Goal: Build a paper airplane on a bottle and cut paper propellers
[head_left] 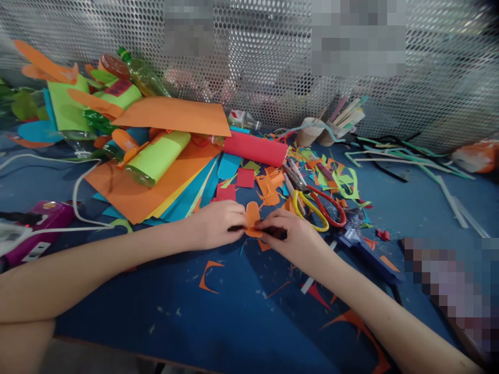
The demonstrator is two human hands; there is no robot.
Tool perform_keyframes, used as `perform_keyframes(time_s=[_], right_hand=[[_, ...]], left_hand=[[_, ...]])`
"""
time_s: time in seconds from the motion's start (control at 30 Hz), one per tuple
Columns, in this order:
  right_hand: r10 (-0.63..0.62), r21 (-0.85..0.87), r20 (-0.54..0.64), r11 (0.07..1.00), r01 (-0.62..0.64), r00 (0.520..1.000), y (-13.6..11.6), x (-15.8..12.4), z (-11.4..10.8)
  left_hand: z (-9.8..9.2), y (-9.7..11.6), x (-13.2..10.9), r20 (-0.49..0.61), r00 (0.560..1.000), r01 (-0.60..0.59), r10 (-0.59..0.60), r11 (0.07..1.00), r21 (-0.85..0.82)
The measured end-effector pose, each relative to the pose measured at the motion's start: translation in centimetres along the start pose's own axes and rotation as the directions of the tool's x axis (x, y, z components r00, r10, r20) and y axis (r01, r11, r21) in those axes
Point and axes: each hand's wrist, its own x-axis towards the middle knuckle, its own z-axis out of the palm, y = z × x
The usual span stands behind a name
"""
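Observation:
Between my two hands is a small orange paper piece (253,215) with a rounded upper end and a bent lower edge. My left hand (218,224) pinches its left side, fingers closed. On its right side, the thumb and fingertips of my right hand (286,228) close on the lower edge. Just beyond my right hand lie scissors with yellow handles (312,212) and scissors with red handles (331,205). A dark blue glue gun (364,254) rests beside my right forearm. Red paper squares (245,178) lie beyond my left hand.
Coloured paper sheets (156,182) and paper-wrapped bottles (159,156) crowd the left back. A red paper roll (255,148) lies among scraps. A purple power strip (47,228) with white cables sits left. Cups of sticks (310,132) stand by the perforated metal screen (268,62).

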Motion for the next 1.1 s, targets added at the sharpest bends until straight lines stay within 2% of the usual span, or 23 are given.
perform_keyframes(time_s=[0.1,0.17,0.47,0.63,0.7,0.77,0.87,0.93,0.97,1.1], right_hand=[[0.067,0.02,-0.007,0.998,-0.067,0.998,0.1,0.1,0.0],[0.102,0.043,0.012,0.994,-0.103,0.995,0.2,0.2,0.0],[0.105,0.103,0.033,0.989,-0.108,0.994,0.5,0.2,0.2],[0.103,0.127,0.044,0.986,-0.108,0.994,0.4,0.1,-0.3],[0.074,0.052,-0.047,0.996,-0.071,0.996,0.4,0.1,-0.5],[-0.041,-0.134,-0.185,0.991,0.016,0.982,0.4,0.0,-0.7],[-0.224,-0.445,-0.249,0.891,0.094,0.942,0.7,0.1,-0.6],[-0.238,-0.549,-0.24,0.833,0.071,0.941,1.0,0.2,-0.4],[-0.228,-0.574,-0.236,0.817,0.054,0.945,1.1,0.3,-0.3],[-0.224,-0.581,-0.203,0.811,0.067,0.953,1.5,0.5,-0.1]], left_hand=[[0.0,0.0,0.2,-0.04,0.991,0.12,-0.125,0.985,-0.121],[0.1,0.0,0.3,-0.044,0.985,0.158,-0.167,0.974,-0.159],[0.2,0.2,0.2,-0.044,0.977,0.193,-0.206,0.959,-0.206],[0.4,0.7,0.2,-0.152,0.961,0.212,-0.231,0.968,-0.131],[0.1,0.9,0.2,-0.233,0.948,0.207,-0.219,0.976,-0.074],[-0.6,0.9,0.2,-0.344,0.923,0.193,-0.175,0.981,0.017],[-1.8,0.2,0.2,-0.451,0.892,0.157,-0.038,0.961,0.23],[-2.3,-0.8,0.1,-0.423,0.905,0.139,0.038,0.915,0.379],[-2.4,-1.4,0.1,-0.4,0.916,0.156,0.032,0.891,0.426],[-1.6,-4.1,0.2,-0.322,0.939,0.266,-0.12,0.846,0.461]])
